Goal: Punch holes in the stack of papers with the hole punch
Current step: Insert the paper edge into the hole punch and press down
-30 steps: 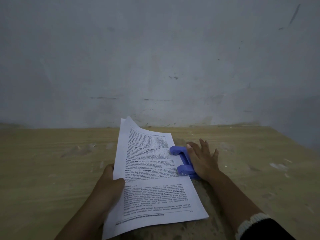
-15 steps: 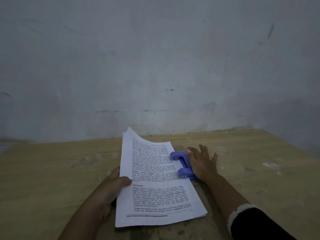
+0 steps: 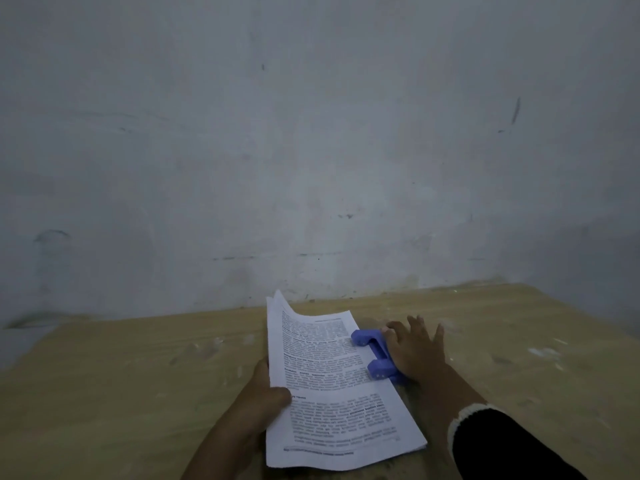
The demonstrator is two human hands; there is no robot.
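Observation:
A stack of printed white papers (image 3: 329,382) lies lengthwise on the wooden table (image 3: 138,393), its far left corner curling upward. My left hand (image 3: 263,393) grips the stack's left edge, thumb on top of the page. A blue hole punch (image 3: 375,356) sits at the stack's right edge, with the paper edge tucked under its two heads. My right hand (image 3: 412,351) rests flat on the punch's right side, fingers spread toward the wall. A dark sleeve with a white cuff (image 3: 485,438) covers my right forearm.
A scuffed pale wall (image 3: 311,150) rises right behind the table's far edge. The tabletop shows white smudges on the right (image 3: 540,351) and left of the papers.
The view has tilted up, so table and hands sit lower in frame. My left thumb has shifted further onto the page. My right hand stays on the punch.

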